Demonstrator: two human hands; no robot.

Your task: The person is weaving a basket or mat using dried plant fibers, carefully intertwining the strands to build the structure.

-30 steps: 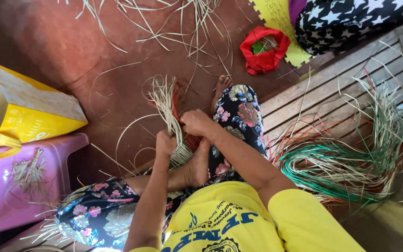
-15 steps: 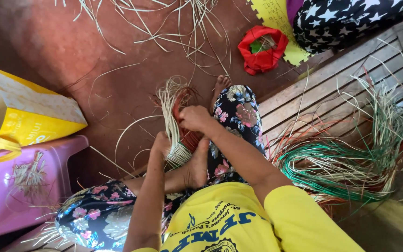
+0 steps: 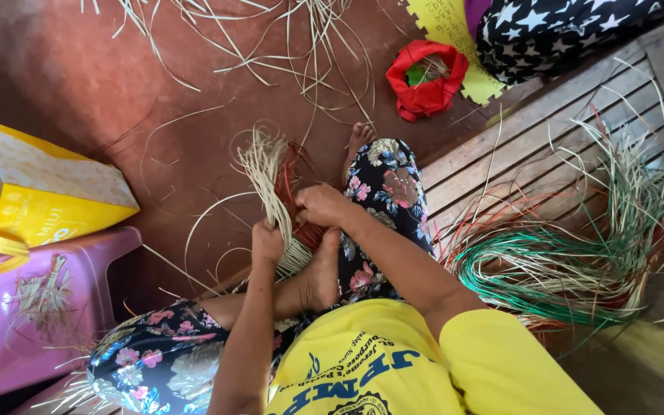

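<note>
- A bundle of pale, flat straw strips [image 3: 267, 180] is held upright above the reddish-brown floor [image 3: 78, 84], just in front of a bare foot [image 3: 320, 273].
- The left hand [image 3: 267, 242] is closed around the bundle's lower part, fingers pressed together.
- The right hand [image 3: 320, 204] is curled against the bundle's right side, fingers pinching strands.
- A loose heap of green and red strips [image 3: 555, 269] lies well to the right of the bundle, on a slatted wooden platform [image 3: 516, 146].

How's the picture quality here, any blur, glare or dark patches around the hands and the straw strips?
Head view: soft even light, no glare; left hand and right hand sharp on the straw strips; floor darkens toward the top-left corner; wide-angle bend at the edges.
</note>
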